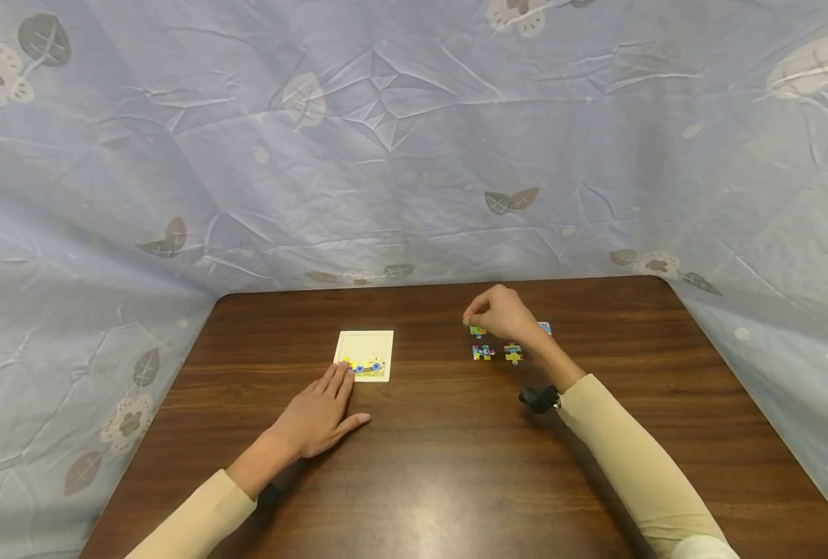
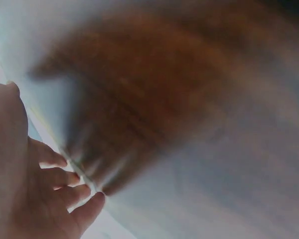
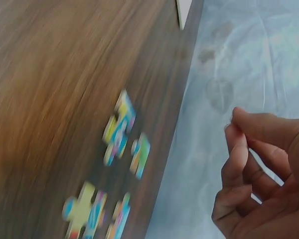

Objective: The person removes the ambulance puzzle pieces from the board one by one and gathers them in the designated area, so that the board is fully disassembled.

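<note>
A square cream puzzle tray (image 1: 367,335) lies left of centre on the table, with colourful pieces along its near edge. My left hand (image 1: 319,411) lies palm down with straight fingers, its fingertips at the tray's near left corner. In the left wrist view the left hand (image 2: 45,194) shows fingers spread. My right hand (image 1: 503,312) is over several loose jigsaw pieces (image 1: 482,352), fingertips beside the green jigsaw piece (image 1: 478,331). In the right wrist view the right hand (image 3: 264,169) has thumb and forefinger tips together, other fingers curled, and nothing shows between them.
The brown wood-grain table (image 1: 427,481) has a rounded far edge. A pale blue patterned cloth (image 1: 414,155) hangs behind it and along both sides. A black wrist device (image 1: 539,399) sits at the right cuff. Part of the tray (image 3: 184,11) shows at the right wrist view's top.
</note>
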A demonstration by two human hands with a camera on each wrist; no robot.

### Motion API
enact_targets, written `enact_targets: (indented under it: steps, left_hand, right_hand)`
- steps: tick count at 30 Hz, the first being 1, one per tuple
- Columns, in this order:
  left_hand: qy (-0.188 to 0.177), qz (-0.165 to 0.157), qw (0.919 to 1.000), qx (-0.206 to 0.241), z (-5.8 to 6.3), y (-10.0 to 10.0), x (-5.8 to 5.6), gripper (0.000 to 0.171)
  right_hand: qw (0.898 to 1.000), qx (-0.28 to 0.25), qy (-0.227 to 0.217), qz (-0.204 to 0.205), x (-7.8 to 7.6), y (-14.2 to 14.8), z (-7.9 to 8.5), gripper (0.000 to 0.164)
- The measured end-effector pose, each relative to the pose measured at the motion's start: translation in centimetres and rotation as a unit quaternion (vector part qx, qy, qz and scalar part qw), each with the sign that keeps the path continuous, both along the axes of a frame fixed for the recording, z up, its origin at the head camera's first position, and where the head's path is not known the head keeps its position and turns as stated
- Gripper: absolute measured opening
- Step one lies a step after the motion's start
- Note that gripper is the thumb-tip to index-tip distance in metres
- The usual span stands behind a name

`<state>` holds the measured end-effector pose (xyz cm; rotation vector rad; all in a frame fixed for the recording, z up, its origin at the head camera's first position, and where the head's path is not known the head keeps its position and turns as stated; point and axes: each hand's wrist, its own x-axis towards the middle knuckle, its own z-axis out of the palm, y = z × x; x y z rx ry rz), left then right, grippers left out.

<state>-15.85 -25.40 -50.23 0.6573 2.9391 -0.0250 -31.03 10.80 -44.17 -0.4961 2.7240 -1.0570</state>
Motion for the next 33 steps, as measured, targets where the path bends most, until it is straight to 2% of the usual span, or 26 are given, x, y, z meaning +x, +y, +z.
enact_targets:
  steps: [5,10,17,21,29,33]
  left_hand:
    - [0.032,-0.008,0.9994,-0.004,0.7,-0.3,-0.6,0.081]
    - [0.045,0.001,0.9988,0.018,1.2,-0.7,-2.1,0.073]
    - [0.006,0.017,0.9976,0.067,1.0,-1.5,-3.4,0.072]
    - [-0.002,0.020,0.9962,0.085,0.8,-1.8,-4.0,0.072]
    - [-0.011,0.030,0.9952,0.093,0.6,-2.0,-5.9,0.073]
    - [-0.032,0.040,0.9946,0.090,0.3,-2.0,-6.3,0.077]
  right_hand:
    - [0.999,-0.006,0.009,0.040,0.4,-2.9,0.0,0.013]
    - [0.997,-0.018,0.015,0.079,0.7,-5.8,-0.8,0.008]
    - [0.992,-0.022,0.002,0.125,1.8,-9.2,-2.5,0.006]
    - [0.989,-0.011,0.001,0.150,2.4,-10.9,-3.2,0.007]
    - [0.987,0.049,0.022,0.151,3.1,-13.7,-4.2,0.043]
    - [0.984,0.073,0.027,0.159,3.6,-14.6,-4.8,0.047]
